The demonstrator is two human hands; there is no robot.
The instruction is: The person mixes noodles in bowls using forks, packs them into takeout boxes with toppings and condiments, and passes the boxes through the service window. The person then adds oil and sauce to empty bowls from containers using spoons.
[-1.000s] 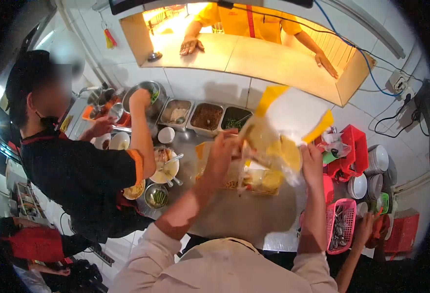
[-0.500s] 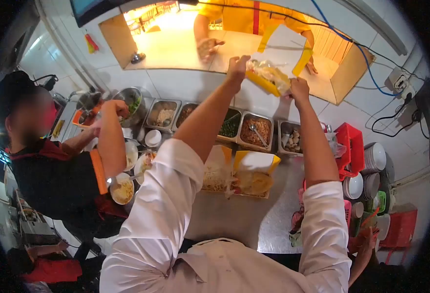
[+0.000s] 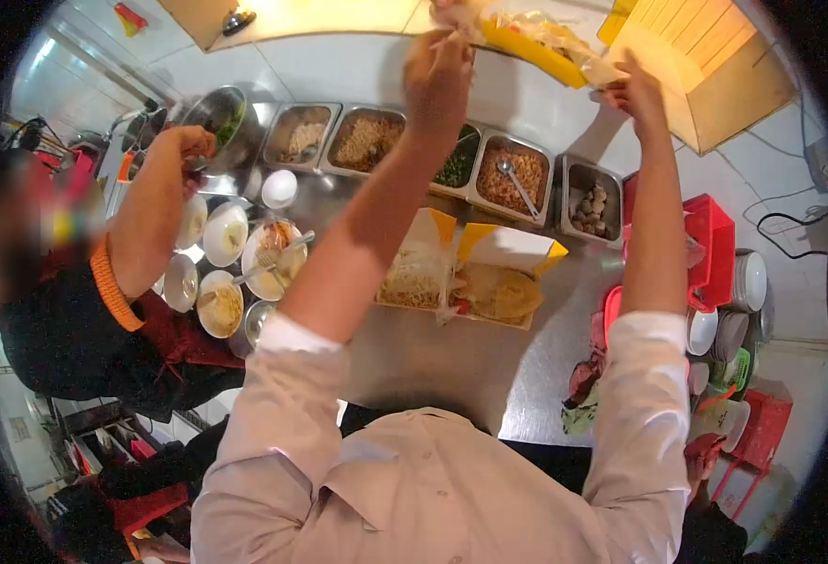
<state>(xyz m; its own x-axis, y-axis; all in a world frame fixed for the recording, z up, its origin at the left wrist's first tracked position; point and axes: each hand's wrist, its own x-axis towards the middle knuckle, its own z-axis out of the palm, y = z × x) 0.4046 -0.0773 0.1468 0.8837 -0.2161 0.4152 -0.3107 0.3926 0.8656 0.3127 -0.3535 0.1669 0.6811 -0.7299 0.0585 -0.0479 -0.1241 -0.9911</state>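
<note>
A yellow-edged takeaway box (image 3: 538, 54) with food and clear plastic in it is held up at the serving hatch. My left hand (image 3: 440, 75), its fingers curled, is at the box's left end. At the right corner, my right hand (image 3: 638, 94) grips the box and the plastic. Another person's hand (image 3: 453, 11), partly cut off by the frame edge, is close beside my left fingers at the box's left end. Below my arms, two open takeaway boxes stand on the steel counter: one with noodle-like food (image 3: 410, 286), one with a yellowish flat food (image 3: 512, 293).
Steel pans of toppings, one with chopped nuts (image 3: 511, 179), line the wall. Left, a co-worker's arm (image 3: 155, 226) reaches over plates of food (image 3: 228, 235) toward a metal bowl (image 3: 218, 122). Right stand a red basket (image 3: 710, 254) and stacked bowls (image 3: 750, 282).
The view has tilted downward. My hands have carried the box outward to the hatch, and the other person's hand has come to its left end. The co-worker's arm still reaches toward the bowl.
</note>
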